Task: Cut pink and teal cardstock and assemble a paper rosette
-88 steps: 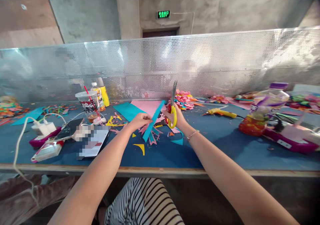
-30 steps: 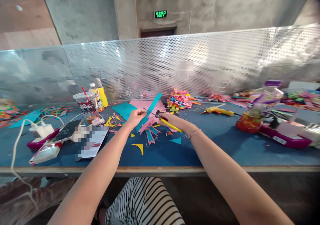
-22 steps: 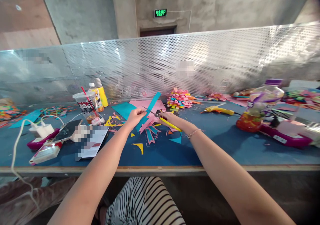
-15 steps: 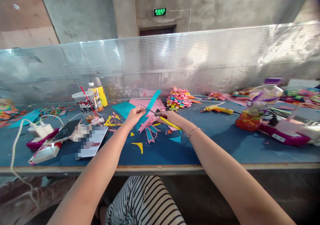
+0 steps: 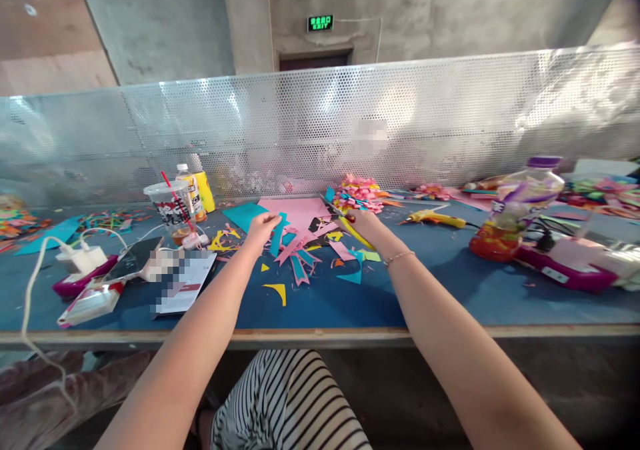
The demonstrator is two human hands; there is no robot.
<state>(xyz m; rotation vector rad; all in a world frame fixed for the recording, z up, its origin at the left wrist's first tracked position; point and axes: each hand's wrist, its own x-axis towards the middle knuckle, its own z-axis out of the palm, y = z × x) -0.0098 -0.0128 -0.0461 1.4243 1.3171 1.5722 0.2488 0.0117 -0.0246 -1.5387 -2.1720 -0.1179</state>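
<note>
My left hand pinches a short blue paper strip between thumb and fingertips, above the paper scraps. To the right, my right hand is closed around a pair of scissors, blades pointing up and left. A long yellow part shows under that hand; whether it belongs to the scissors I cannot tell. A small blue paper piece is by the blade tips, beside a pile of folded pink and coloured paper. Pink paper sheets and a blue sheet lie behind my hands.
Left stand a plastic cup with a red straw, a bottle, phones and a power strip. Right are a yellow glue gun and a purple-capped bottle. A perforated metal screen runs along the back. Yellow scraps lie in front.
The long upright part of the blue strip is gone from my left hand, leaving a shorter strip. My right hand has moved right with the scissors, and a blue piece now shows near their tips.
</note>
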